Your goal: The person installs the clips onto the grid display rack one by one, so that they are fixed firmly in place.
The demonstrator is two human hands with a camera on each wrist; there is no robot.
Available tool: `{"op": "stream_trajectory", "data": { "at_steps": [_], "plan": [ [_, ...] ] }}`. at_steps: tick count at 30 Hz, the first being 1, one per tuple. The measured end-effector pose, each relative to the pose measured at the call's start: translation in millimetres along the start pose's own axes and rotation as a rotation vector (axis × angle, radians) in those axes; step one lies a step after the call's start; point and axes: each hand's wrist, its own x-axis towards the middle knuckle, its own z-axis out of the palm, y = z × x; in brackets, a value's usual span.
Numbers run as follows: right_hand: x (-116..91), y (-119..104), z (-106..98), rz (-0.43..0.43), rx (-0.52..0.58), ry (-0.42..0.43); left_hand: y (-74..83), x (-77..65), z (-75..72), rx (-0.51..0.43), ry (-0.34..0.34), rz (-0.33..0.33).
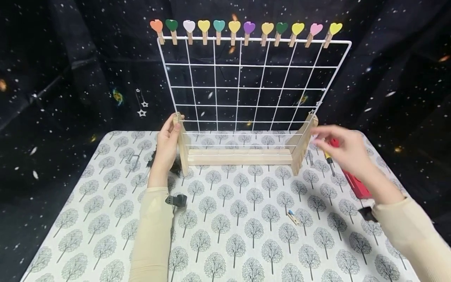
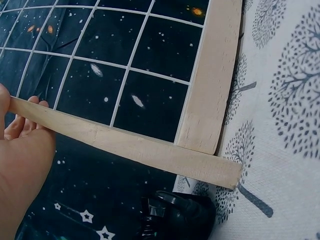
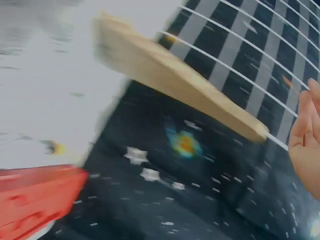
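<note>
A white wire grid stands upright in a wooden stand. Along its top edge sits a row of heart-topped clothespins in several colours. My left hand grips the top of the stand's left wooden side piece, thumb on the near face. Just right of the right wooden side piece is my right hand, its fingers loosely bent with nothing between them. The right wrist view shows that side piece blurred and apart from the fingers. A wooden crossbar joins both sides at the bottom.
A loose clothespin with a blue tip lies on the tree-patterned cloth. At right are a red case and a yellow-handled screwdriver. A metal hook-shaped piece and a black object lie left of the stand.
</note>
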Motion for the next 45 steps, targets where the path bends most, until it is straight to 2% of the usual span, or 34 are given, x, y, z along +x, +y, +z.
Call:
{"op": "stream_trajectory", "data": {
  "at_steps": [3,5,10,15,21,27,31,35,41,45],
  "plan": [
    [-36,14,20,-0.091,-0.075,-0.120,0.8,0.8,0.9,0.002,-0.005,0.004],
    [-59,18,32,-0.106,-0.076,-0.206,1.5,1.4,1.3,-0.001,-0.008,0.011],
    [-106,19,51,-0.033,-0.047,-0.375,2.9,1.7,0.7,-0.007,-0.003,0.014],
    [-131,16,65,-0.002,-0.004,-0.450,2.8,0.5,0.2,-0.020,0.001,-0.001],
    [-139,18,77,-0.006,0.004,-0.502,1.3,-0.7,1.6,-0.019,-0.002,-0.018],
    [-139,21,80,-0.095,0.066,-0.546,0.8,-0.1,2.1,-0.032,-0.006,-0.002],
    [-137,22,83,-0.121,0.088,-0.552,1.5,-0.1,1.0,-0.027,-0.009,0.007],
    [-135,23,84,-0.112,0.109,-0.559,2.6,-1.0,0.6,-0.012,-0.010,0.006],
    [-131,25,76,-0.061,0.280,-0.601,2.4,-0.9,1.3,-0.020,-0.012,0.007],
    [-128,25,70,-0.014,0.267,-0.560,2.2,-0.2,1.3,-0.014,-0.010,0.005]
  ]
}}
